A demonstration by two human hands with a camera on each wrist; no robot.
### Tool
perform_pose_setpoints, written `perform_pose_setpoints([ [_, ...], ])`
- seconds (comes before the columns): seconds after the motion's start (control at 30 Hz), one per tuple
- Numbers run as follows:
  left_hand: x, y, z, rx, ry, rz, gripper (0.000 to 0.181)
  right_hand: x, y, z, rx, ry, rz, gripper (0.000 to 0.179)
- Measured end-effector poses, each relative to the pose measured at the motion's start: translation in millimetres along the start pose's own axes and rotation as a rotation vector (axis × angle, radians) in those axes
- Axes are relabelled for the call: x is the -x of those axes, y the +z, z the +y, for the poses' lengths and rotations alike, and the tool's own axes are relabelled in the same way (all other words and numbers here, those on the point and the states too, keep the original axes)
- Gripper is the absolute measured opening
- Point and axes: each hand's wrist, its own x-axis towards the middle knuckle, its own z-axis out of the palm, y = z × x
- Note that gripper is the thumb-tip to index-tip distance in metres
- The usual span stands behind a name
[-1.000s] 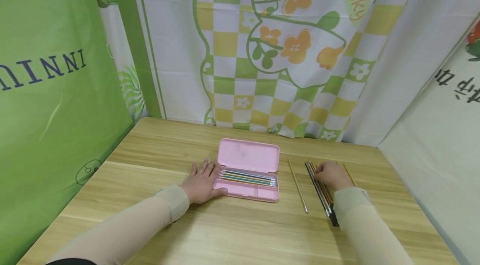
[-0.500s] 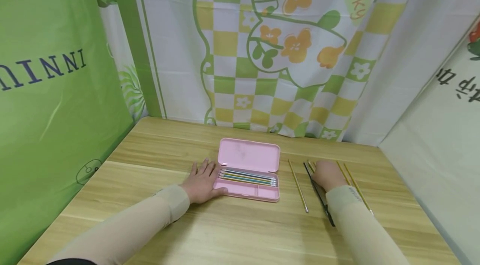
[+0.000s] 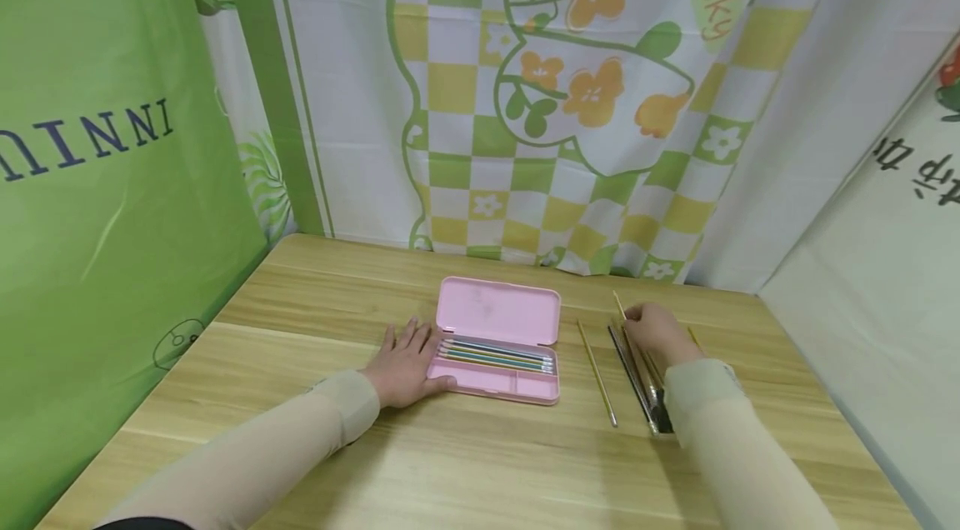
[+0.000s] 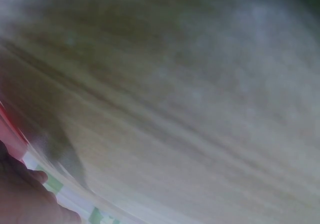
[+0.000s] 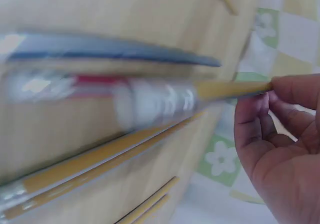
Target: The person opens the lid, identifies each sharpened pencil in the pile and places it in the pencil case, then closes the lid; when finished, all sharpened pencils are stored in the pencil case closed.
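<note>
My left hand (image 3: 402, 369) lies flat with spread fingers on the table, its thumb on the near left edge of an open pink pencil case (image 3: 468, 380). Several pencils (image 3: 495, 355) lie side by side in the case's back compartment. My right hand (image 3: 658, 336) pinches the thin yellow end of a paintbrush (image 5: 220, 88) between thumb and fingers; a broad silver ferrule shows on it, blurred. Below that hand, a dark slim brush (image 3: 626, 363) and other brushes lie on the table, partly hidden by the sleeve. The left wrist view shows mostly blurred table and some fingers (image 4: 30, 199).
A single yellow stick-like brush or pencil (image 3: 597, 376) lies between the case and my right hand. Another yellow one (image 3: 693, 337) peeks out right of the hand. A patterned curtain (image 3: 480, 180) hangs behind the wooden table (image 3: 450, 463), with a green cloth (image 3: 112, 263) at left.
My right hand has dipped down among the brushes and risen slightly, now with a yellow-ended paintbrush in its pinch. The left hand and the pencil case have stayed put.
</note>
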Motion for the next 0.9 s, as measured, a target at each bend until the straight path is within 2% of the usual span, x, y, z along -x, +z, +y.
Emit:
perform_pose_setpoints([
  [0.17,0.9,-0.5,0.4,0.018,-0.001,0.008,0.098,-4.2,-2.5,-16.3,-0.31,0.021,-0.052,0.044],
  [0.3,1.6,-1.4,1.9,0.015,-0.006,0.004,0.097,-7.1,-0.9,-25.8,-0.526,0.019,-0.142,0.049],
  [0.43,1.4,-2.4,2.5,0.002,-0.011,-0.008,0.097,-9.9,0.7,-31.6,-0.592,-0.02,-0.24,0.051],
  [0.57,1.4,-3.5,2.9,0.008,-0.008,-0.013,0.097,-12.9,3.5,-37.1,-0.602,-0.031,-0.279,0.05],
  [0.7,1.6,-3.4,3.1,0.003,-0.006,-0.013,0.096,-16.3,7.5,-46.1,-0.681,-0.047,-0.322,0.052],
  [0.9,1.3,-2.7,1.3,0.006,0.001,0.001,0.096,-24.9,16.5,-62.8,-0.797,-0.102,-0.436,0.046],
])
